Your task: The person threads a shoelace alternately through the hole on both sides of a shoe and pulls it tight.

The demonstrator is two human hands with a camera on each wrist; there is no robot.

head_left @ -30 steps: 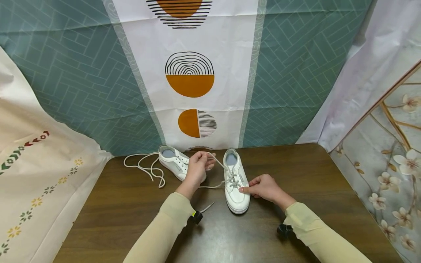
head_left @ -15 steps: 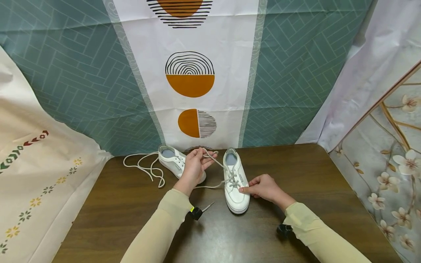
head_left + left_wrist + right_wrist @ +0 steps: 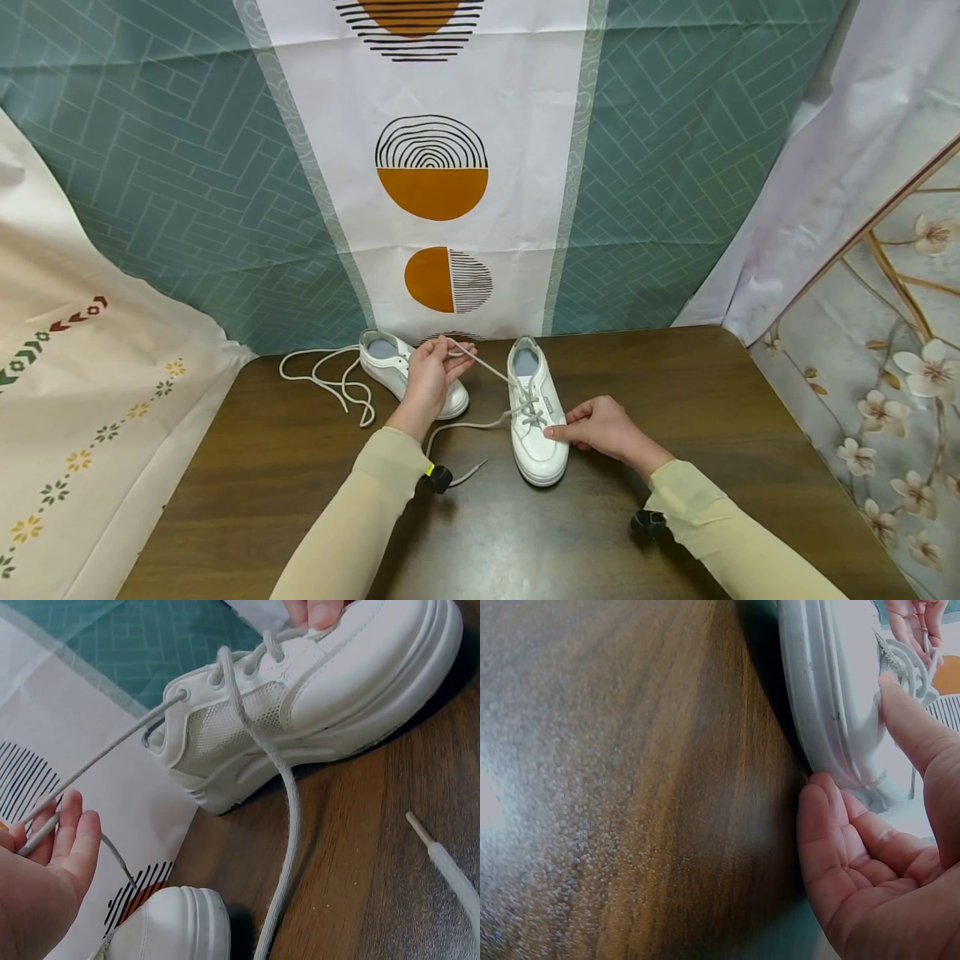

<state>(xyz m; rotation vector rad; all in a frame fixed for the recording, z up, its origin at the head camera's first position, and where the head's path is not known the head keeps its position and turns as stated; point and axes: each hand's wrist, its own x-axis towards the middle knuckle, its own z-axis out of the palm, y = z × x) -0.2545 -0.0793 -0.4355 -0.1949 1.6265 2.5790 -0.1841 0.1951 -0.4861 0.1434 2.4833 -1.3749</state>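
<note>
Left hand (image 3: 426,382), drawn towards nine o'clock, holds a lace (image 3: 105,753) between its fingers; right hand (image 3: 602,427) pinches the laced white shoe (image 3: 552,417) at five o'clock on the brown table (image 3: 705,400), teal-and-white cloth (image 3: 517,192) hanging at twelve.

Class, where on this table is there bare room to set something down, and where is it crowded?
The table is bare right of the right hand, beyond the right sleeve; left of the left sleeve; and between both sleeves, nearer than the held shoe. Crowded: around the left hand, with the other shoe and laces.
</note>
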